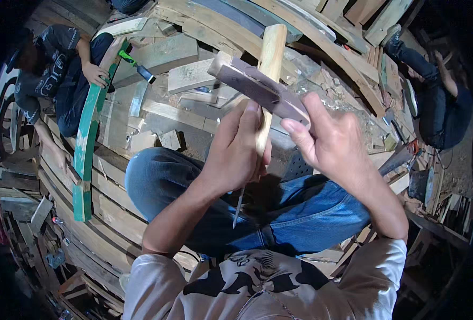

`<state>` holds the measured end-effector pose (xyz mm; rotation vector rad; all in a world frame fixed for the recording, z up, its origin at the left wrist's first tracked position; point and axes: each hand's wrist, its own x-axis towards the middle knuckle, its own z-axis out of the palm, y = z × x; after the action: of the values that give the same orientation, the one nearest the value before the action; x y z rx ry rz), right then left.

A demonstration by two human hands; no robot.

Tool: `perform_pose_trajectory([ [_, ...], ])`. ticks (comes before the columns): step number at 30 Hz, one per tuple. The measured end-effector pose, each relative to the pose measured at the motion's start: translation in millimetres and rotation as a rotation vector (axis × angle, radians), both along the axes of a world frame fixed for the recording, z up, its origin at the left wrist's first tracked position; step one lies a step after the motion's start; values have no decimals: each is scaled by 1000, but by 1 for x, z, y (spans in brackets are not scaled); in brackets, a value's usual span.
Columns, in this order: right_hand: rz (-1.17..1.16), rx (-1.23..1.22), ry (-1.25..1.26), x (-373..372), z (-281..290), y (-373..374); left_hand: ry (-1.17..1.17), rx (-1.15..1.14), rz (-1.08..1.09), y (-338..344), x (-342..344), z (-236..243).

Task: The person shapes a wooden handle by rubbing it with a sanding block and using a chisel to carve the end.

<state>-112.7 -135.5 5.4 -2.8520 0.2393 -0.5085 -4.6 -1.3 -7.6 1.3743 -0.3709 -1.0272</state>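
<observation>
wooden handle stands upright mid-frame, left hand fingers wrapped tight around it, a thin metal blade below. right hand fingers press a dark sanding block across it; sanding looks underway, needing steady strokes next.

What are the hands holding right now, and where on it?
Left hand grips a wooden-handled tool around the handle's lower part, its thin blade pointing down. Right hand holds a flat purplish-grey strip at its near end.
</observation>
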Motion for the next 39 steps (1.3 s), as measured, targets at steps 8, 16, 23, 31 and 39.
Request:
perform_pose_trajectory([
  [8, 3, -82, 31, 7, 1, -7, -32, 14, -4, 4, -1, 1],
  [16, -53, -58, -8, 6, 5, -12, 23, 49, 55, 2, -3, 3],
  [23, -18, -69, -45, -1, 4, -10, 102, -97, -114, 7, 4, -4],
  [31, -34, -32, -74, 3, 8, -8, 384, -242, -130, 4, 9, 1],
  [39, -69, -90, -23, 1, 8, -7, 562, -244, -133, 8, 10, 0],
])
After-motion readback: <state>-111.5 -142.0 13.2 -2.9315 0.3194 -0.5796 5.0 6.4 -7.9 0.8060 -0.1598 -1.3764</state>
